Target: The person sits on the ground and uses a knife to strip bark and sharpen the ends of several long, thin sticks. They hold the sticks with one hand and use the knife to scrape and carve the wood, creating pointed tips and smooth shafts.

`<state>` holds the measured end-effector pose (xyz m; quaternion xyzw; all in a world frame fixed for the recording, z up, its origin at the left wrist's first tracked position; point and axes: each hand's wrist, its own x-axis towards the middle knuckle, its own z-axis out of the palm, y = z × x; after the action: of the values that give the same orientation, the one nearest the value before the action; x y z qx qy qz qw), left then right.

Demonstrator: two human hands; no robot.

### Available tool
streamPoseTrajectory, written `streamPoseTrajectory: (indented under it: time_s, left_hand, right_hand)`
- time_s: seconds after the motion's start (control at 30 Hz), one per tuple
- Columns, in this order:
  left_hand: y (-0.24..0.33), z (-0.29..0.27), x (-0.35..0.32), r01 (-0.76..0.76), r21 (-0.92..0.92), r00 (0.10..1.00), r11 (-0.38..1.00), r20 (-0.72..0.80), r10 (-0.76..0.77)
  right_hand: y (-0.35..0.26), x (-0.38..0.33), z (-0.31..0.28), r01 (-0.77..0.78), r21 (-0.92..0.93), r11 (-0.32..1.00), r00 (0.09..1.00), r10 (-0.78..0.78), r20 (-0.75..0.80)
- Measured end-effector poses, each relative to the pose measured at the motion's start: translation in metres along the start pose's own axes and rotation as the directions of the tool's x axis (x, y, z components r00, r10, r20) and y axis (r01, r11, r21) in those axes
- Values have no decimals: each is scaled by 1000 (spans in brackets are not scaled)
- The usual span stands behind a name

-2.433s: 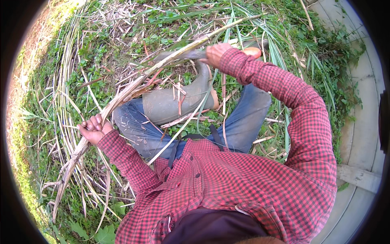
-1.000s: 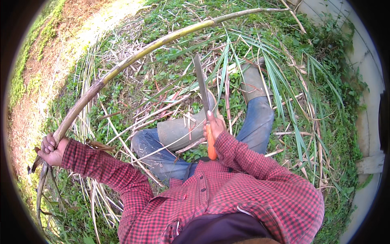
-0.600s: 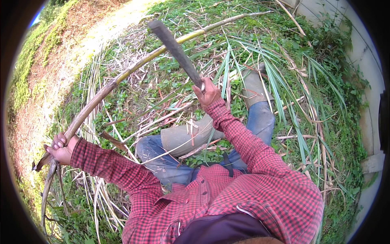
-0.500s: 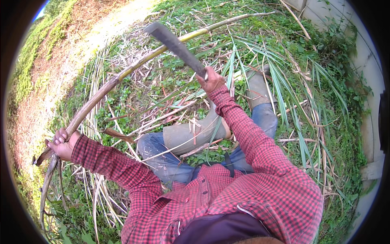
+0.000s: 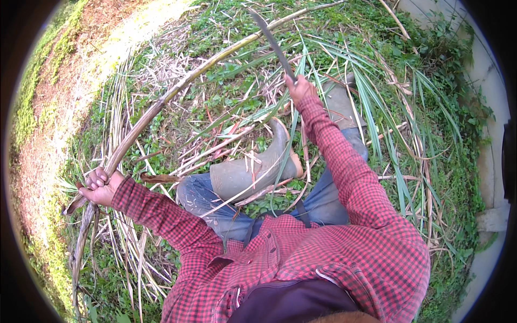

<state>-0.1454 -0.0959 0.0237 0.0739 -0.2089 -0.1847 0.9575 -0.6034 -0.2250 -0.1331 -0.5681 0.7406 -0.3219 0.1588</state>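
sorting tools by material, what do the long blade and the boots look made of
Long blade: looks like metal, dull dark grey, thin and flat, gripped by the right hand. Boots: probably rubber, smooth matt olive-grey with no seams or laces showing.

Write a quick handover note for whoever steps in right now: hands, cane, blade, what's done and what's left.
Left hand: gripping the long cane stalk near its lower end, stalk stretched out across the grass.
Right hand: holds the machete, raised beyond the stalk, blade not touching it.
Boots stand among cut leaves.
Done: stalk is cut and lifted off the ground.
Left: probably trimming; dry leaves hang at the held end.
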Motion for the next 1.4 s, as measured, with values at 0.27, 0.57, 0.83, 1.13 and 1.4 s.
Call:
streamPoseTrajectory:
  time_s: [0.27,0.57,0.83,1.13,1.4]
  left_hand:
    - [-31,-26,-33,10,170,990,985,-140,14]
    - [-91,-25,-55,59,169,960,984,-280,-9]
    - [-107,4,-75,222,123,961,967,-197,-196]
    - [-135,-16,-157,539,241,842,807,-157,-516]
    - [-40,-64,-219,26,996,-4,-87,-87,-996]
  right_hand:
    - [3,-24,-19,368,-304,879,897,-248,367]
    - [67,6,10,-407,171,897,909,379,173]
    - [71,-86,14,-658,376,653,705,358,612]
    - [1,-52,-19,-441,460,771,789,89,608]
    - [48,-83,54,-470,450,759,790,135,598]
